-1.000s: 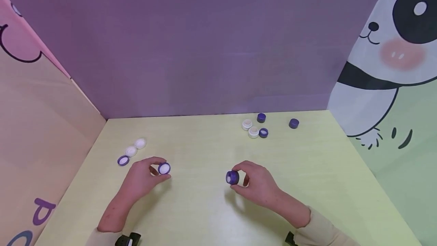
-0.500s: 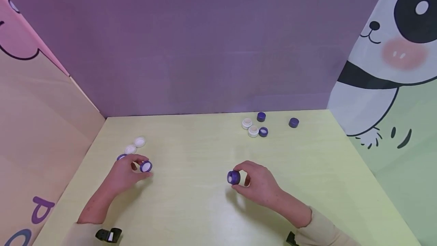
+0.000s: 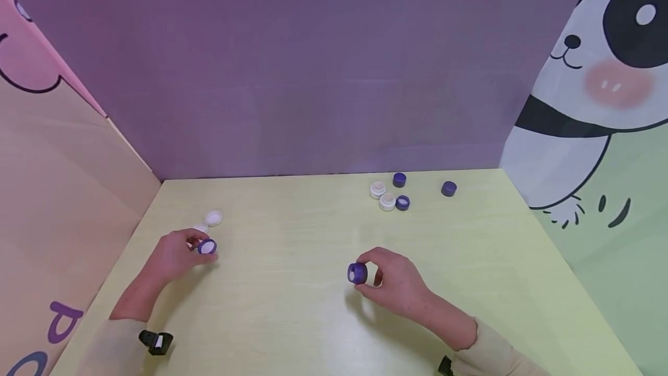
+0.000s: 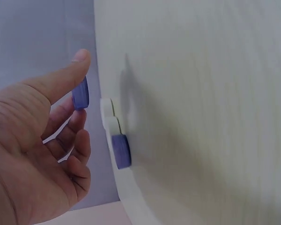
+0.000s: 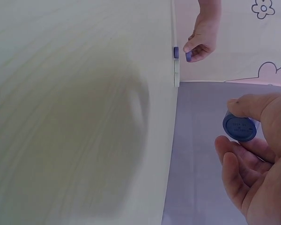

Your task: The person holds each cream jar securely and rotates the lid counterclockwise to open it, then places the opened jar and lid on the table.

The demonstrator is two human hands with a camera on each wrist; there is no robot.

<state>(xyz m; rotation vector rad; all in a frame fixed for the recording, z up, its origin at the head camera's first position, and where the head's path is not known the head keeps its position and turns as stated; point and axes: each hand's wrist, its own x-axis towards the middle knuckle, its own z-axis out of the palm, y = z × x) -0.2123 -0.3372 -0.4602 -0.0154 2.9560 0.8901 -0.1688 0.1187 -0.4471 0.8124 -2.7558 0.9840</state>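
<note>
My left hand (image 3: 172,257) pinches a purple screw lid (image 3: 207,247) between thumb and fingers, its white inner face toward the head camera. It is raised over the table's left side, close to two white lids (image 3: 213,217). Another purple lid (image 4: 121,151) lies in line with them in the left wrist view; in the head view the left hand hides it. Right of centre, my right hand (image 3: 395,283) holds a small purple jar (image 3: 357,273) above the table, tipped sideways with its mouth facing left. The jar's round base (image 5: 240,128) shows in the right wrist view.
Toward the back right of the table (image 3: 292,306) stand two white jars (image 3: 387,202) beside an open purple jar (image 3: 402,202). A purple piece (image 3: 399,180) sits behind them, and another purple piece (image 3: 449,188) stands farther right. A purple wall (image 3: 334,74) borders the back.
My left hand has moved left with the purple lid, toward the lids lying there, and now covers the purple one. My right hand holds the jar almost in the same place.
</note>
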